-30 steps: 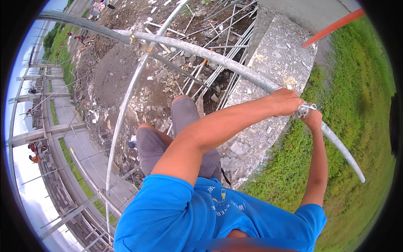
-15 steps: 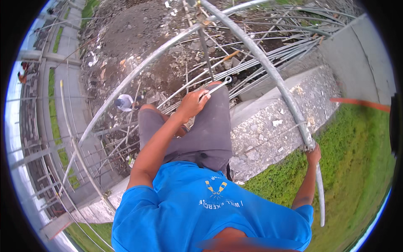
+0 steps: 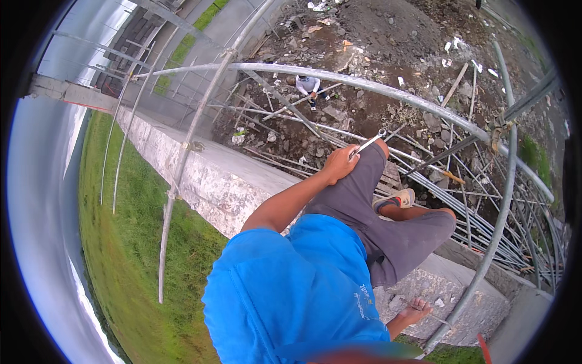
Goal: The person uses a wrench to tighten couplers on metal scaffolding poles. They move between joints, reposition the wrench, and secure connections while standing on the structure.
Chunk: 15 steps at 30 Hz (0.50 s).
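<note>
My left hand [image 3: 341,164] is closed around a silver wrench [image 3: 368,144], whose ring end points away past my knee. That hand rests on my grey shorts. At the lower right my right hand [image 3: 414,310] is off the curved metal pipe [image 3: 485,262], a short way to its left. Its fingers look loosely apart and nothing shows in them. A thin wire [image 3: 441,321] runs from near the fingers to the pipe. Beneath me is a rough concrete wall top [image 3: 230,188], on which I sit.
A long pipe [image 3: 339,76] arches across ahead, tied to an upright pipe [image 3: 197,121] at left. Below lie many loose pipes [image 3: 479,212], rubble and a person [image 3: 308,86] in white. Grass [image 3: 145,242] lies far down behind the wall.
My view has swung toward the left. The right hand has let go of the pipe and come down beside it. My left hand keeps the wrench over my leg.
</note>
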Motion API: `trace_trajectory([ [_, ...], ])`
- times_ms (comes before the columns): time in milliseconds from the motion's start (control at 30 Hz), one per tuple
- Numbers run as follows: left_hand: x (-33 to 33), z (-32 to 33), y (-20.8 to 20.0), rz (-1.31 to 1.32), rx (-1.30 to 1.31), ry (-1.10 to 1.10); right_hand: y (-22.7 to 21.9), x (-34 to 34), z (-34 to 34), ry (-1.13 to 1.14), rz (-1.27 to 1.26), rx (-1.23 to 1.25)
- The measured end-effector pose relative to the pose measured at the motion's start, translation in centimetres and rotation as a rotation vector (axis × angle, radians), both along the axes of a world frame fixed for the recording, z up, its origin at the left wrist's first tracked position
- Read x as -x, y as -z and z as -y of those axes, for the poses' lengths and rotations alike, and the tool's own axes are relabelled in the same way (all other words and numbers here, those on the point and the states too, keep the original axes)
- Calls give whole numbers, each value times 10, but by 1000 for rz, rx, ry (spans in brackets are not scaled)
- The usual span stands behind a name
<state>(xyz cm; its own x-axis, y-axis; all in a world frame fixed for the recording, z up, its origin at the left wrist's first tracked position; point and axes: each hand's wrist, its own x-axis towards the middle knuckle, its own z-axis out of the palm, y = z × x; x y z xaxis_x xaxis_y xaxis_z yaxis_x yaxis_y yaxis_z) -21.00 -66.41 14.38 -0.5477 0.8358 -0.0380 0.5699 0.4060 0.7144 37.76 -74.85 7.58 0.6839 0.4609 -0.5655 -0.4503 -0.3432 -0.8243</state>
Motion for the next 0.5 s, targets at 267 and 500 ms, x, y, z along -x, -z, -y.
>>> trace_trajectory([
  [267,64,124,51,-160,519,-22,67,-36,-34,130,225,311],
  [500,59,231,78,-128,375,-104,124,-95,-35,-240,493,459],
])
